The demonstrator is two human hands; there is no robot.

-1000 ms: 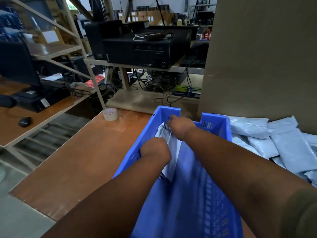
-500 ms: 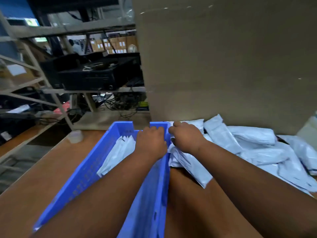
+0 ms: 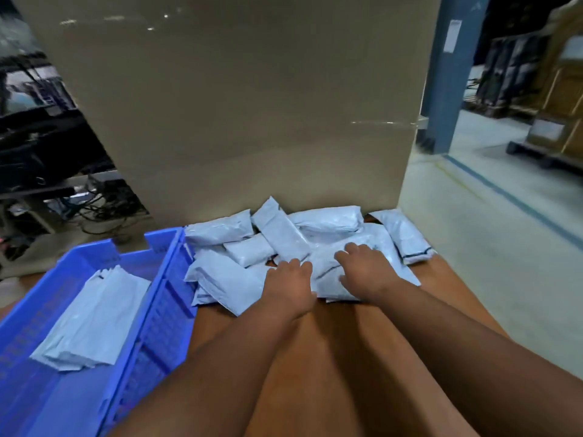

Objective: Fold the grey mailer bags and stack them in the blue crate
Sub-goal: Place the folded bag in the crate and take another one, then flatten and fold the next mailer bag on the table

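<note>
Head view of a brown table (image 3: 347,357) with both forearms reaching forward. The left hand (image 3: 288,287) rests palm down at the near edge of a pile of grey mailer bags (image 3: 277,234), its fingers bent over the bags; whether they pinch anything cannot be told. The right hand (image 3: 367,271) lies just beside it on a flat bag (image 3: 328,263) at the front of the pile, fingers spread and slightly bent, pressing on the bag's top; a true grip cannot be made out. The pile lies loose on the table, bags overlapping at various angles, against the foot of a large cardboard box (image 3: 236,105) standing upright behind it. The blue crate (image 3: 164,298) sits on the table to the left, its right wall touching the pile. Inside the crate, a small stack of folded bags (image 3: 91,320) lies flat on the floor. To the right of the table, a pale concrete floor (image 3: 492,263) with a blue line and a blue post (image 3: 451,74); dark shelving and cables at far left
</note>
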